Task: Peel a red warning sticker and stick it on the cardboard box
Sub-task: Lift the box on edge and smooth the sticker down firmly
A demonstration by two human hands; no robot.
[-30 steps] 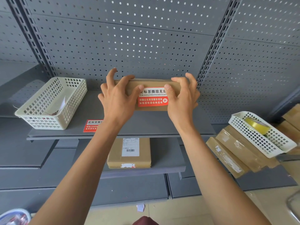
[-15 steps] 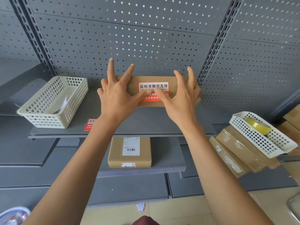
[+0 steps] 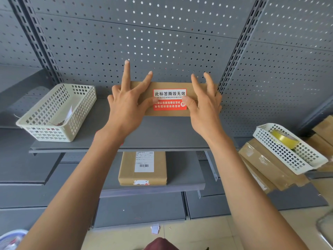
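A flat cardboard box (image 3: 171, 85) lies on the upper grey shelf (image 3: 162, 134) against the pegboard. A red and white warning sticker (image 3: 169, 100) is on its near face, folded over the top edge. My left hand (image 3: 126, 105) rests at the box's left end with fingers spread, its thumb tip on the sticker's left edge. My right hand (image 3: 203, 107) covers the box's right end, fingers spread, thumb tip pressing the sticker's right edge. Neither hand grips anything.
A cream basket (image 3: 57, 112) stands on the shelf to the left. A second cardboard box (image 3: 142, 168) with a shipping label lies on the lower shelf. At the right, a white basket (image 3: 288, 148) with a yellow tape roll (image 3: 282, 139) sits on stacked boxes.
My hands went from holding the box ends to open with fingers spread. The thumbs slid apart from the sticker's middle out to its left and right edges.
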